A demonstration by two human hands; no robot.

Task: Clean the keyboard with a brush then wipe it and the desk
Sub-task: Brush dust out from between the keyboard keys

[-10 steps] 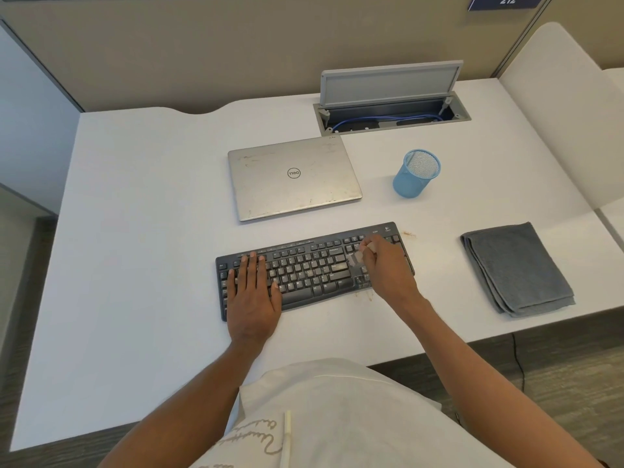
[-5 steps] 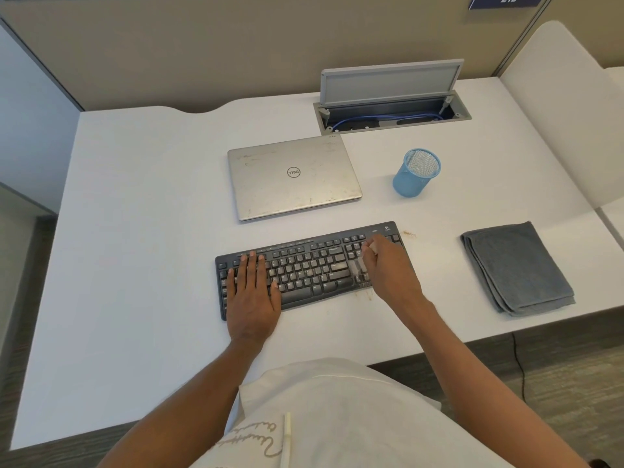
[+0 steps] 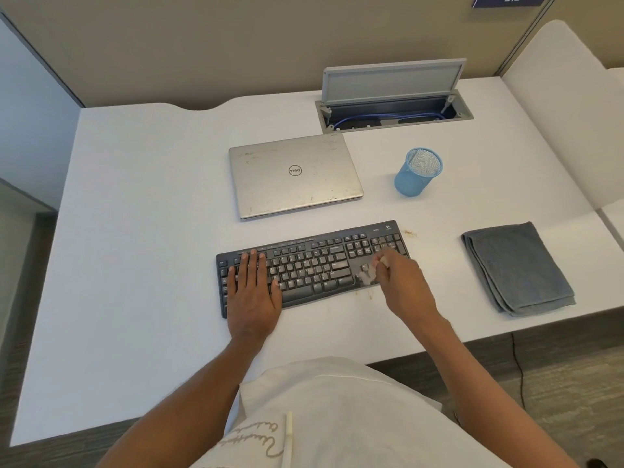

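Here, white desk (image 3: 135,231), beige partition (image 3: 202,45), grey carpet (image 3: 557,383), crumbs (image 3: 409,233) beside keyboard (image 3: 314,265)

The right hand (image 3: 403,287) hides most of the blurred brush (image 3: 368,273).

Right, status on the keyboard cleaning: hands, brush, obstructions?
Left hand flat on keyboard. Right hand grips brush, bristles on right-side keys. Cloth folded, untouched, off right; nothing blocking.
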